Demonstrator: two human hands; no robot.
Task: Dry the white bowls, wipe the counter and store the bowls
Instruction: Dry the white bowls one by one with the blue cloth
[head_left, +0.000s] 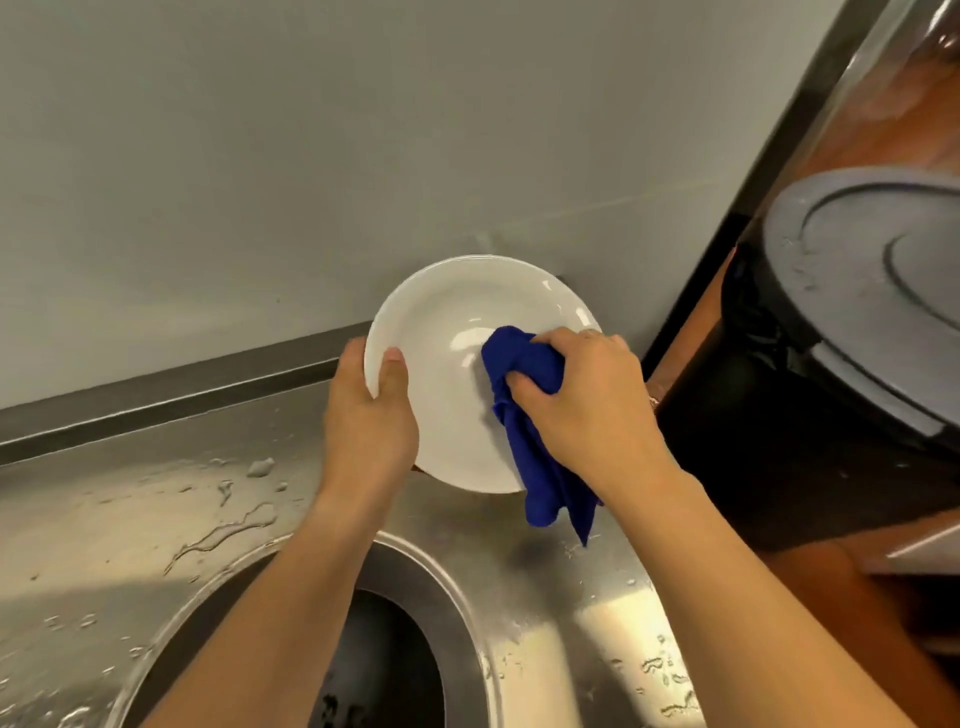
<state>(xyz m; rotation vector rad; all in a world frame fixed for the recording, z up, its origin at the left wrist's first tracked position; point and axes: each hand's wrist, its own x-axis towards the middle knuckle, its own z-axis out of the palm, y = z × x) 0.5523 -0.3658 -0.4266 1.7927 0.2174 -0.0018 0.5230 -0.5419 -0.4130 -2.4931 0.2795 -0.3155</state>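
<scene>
Now | left grip (371, 415) clasps white bowl (447, 332) rim | right grip (587, 400) presses blue cloth (524, 415) inside

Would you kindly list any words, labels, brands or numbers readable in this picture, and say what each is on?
None can be read.
Bowl: plain white, no mark showing.
Cloth: plain blue, no label showing.
Bin lid: only moulded rings, no text.
Counter and wall: bare of writing.
</scene>
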